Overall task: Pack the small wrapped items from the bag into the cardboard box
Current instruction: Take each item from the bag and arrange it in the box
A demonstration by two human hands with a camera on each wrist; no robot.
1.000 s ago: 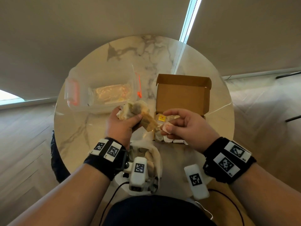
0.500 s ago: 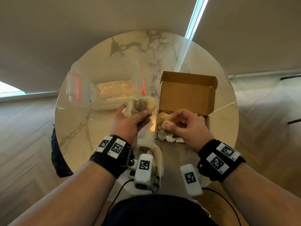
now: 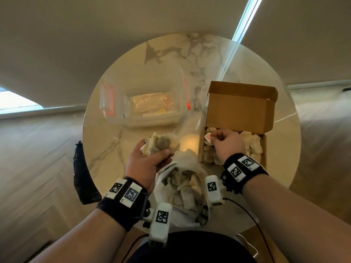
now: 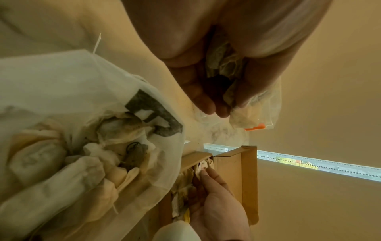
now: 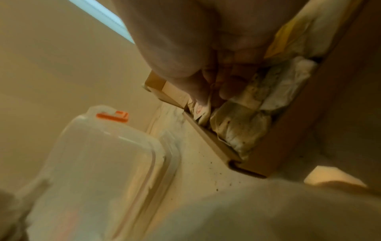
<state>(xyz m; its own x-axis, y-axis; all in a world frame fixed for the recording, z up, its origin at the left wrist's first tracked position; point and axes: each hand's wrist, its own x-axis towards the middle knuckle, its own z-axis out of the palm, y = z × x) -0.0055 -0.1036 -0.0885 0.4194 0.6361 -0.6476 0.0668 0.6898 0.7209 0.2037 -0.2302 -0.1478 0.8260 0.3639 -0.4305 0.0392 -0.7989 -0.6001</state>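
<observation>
An open cardboard box (image 3: 239,109) stands on the right of the round marble table, lid flap up, with several pale wrapped items (image 3: 251,143) inside. My right hand (image 3: 227,144) is in the box's far left corner and pinches one wrapped item with a red mark (image 3: 208,138) (image 5: 199,110). My left hand (image 3: 147,160) hovers left of the box and grips a bunch of wrapped items (image 3: 163,143) (image 4: 225,65). Below the hands lies the white bag (image 3: 180,188) (image 4: 72,114), open, with more wrapped items in it.
A clear plastic container (image 3: 150,99) with orange clips (image 5: 112,116) sits at the table's back left, with pale contents. A dark object (image 3: 83,173) hangs off the table's left edge. The table top (image 3: 171,57) is bare marble at the back.
My right hand has moved from the box's near part to its far left corner with a wrapped item. My left hand still holds its bunch, little moved.
</observation>
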